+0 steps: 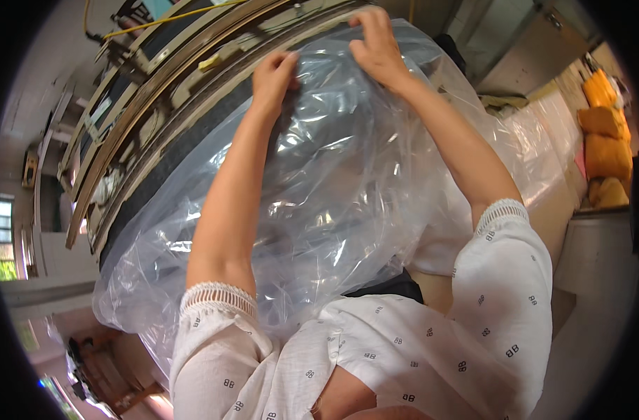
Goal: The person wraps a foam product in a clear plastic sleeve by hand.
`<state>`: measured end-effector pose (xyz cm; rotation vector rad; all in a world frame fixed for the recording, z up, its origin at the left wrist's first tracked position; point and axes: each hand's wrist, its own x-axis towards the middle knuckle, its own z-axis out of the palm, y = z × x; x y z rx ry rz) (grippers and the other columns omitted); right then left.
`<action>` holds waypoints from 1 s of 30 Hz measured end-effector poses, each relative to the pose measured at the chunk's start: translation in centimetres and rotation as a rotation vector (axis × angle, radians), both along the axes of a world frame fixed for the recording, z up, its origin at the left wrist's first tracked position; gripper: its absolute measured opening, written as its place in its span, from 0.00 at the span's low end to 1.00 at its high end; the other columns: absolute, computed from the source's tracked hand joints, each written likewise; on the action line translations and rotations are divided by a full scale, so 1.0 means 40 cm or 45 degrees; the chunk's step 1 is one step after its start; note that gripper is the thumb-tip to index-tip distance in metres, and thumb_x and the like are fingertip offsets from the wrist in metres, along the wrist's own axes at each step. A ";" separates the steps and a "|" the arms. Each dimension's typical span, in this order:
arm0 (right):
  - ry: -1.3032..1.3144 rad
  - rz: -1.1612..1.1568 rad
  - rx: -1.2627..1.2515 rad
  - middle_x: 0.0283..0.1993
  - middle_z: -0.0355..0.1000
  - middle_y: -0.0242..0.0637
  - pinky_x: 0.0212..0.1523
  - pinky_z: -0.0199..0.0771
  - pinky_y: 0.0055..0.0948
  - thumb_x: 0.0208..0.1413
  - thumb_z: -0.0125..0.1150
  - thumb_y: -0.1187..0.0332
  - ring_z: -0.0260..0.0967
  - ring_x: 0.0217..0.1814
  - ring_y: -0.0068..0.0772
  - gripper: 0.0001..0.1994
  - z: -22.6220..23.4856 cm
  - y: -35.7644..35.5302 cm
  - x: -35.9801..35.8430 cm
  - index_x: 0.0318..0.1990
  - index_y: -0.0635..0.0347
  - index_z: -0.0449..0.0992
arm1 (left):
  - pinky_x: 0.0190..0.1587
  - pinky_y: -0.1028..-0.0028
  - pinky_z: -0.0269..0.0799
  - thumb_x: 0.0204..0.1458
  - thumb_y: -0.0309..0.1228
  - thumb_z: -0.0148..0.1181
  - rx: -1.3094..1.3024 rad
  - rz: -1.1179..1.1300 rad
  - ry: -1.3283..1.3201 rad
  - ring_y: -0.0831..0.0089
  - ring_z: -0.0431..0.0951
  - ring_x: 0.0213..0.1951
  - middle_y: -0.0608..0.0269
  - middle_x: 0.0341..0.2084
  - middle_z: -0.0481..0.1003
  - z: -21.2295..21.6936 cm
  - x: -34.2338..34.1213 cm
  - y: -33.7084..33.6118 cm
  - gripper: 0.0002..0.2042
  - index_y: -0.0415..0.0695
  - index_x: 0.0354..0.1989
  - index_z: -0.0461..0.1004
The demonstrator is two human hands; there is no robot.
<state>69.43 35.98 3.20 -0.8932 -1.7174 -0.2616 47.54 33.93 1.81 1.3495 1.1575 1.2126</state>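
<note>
A large, clear plastic sheet (312, 203) lies loose and wrinkled in front of me, reaching from the far machine edge back to my body. Both arms stretch out over it. At its far edge, my left hand (272, 78) is closed, its fingers pressed together on the plastic. Farther off and to the right, my right hand (381, 52) has curled fingers at the sheet's far margin, with thumb and forefinger a little apart at their tips. Dark material shows through the plastic under both hands.
Long, curved-looking rails of a machine (158, 91) run along the far left side, with a small yellow piece (209, 64) on them. More clear plastic (543, 133) spreads at the right. Orange bundles (606, 150) are stacked at the far right. A wooden stool (109, 364) stands at lower left.
</note>
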 end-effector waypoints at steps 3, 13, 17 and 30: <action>-0.434 -0.275 0.022 0.39 0.64 0.36 0.41 0.61 0.39 0.38 0.54 0.70 0.58 0.48 0.38 0.11 -0.001 -0.012 0.033 0.33 0.54 0.71 | 0.25 0.83 0.60 0.50 0.36 0.55 0.264 0.187 0.252 0.83 0.64 0.22 0.71 0.20 0.68 -0.010 -0.066 -0.112 0.11 0.39 0.32 0.73; -0.665 0.126 -0.286 0.30 0.66 0.26 0.35 0.62 0.32 0.40 0.57 0.70 0.64 0.37 0.32 0.05 0.000 -0.181 -0.080 0.27 0.51 0.69 | 0.41 0.81 0.63 0.53 0.30 0.53 0.093 0.967 0.891 0.80 0.67 0.35 0.66 0.31 0.71 0.023 -0.678 -0.752 0.10 0.36 0.37 0.72; -0.628 0.166 -0.353 0.23 0.66 0.29 0.32 0.63 0.36 0.42 0.55 0.69 0.64 0.33 0.36 0.03 0.013 -0.220 -0.071 0.25 0.52 0.68 | 0.41 0.76 0.65 0.53 0.34 0.52 0.034 1.281 1.291 0.73 0.70 0.34 0.62 0.31 0.73 0.051 -1.010 -1.082 0.12 0.36 0.37 0.72; -1.774 -1.272 -1.567 0.36 0.74 0.40 0.38 0.72 0.33 0.42 0.54 0.70 0.73 0.39 0.37 0.08 -0.255 -0.486 0.919 0.30 0.57 0.78 | 0.43 0.73 0.65 0.53 0.37 0.51 0.012 1.159 1.497 0.66 0.73 0.37 0.56 0.35 0.74 0.026 -1.186 -0.948 0.14 0.38 0.38 0.73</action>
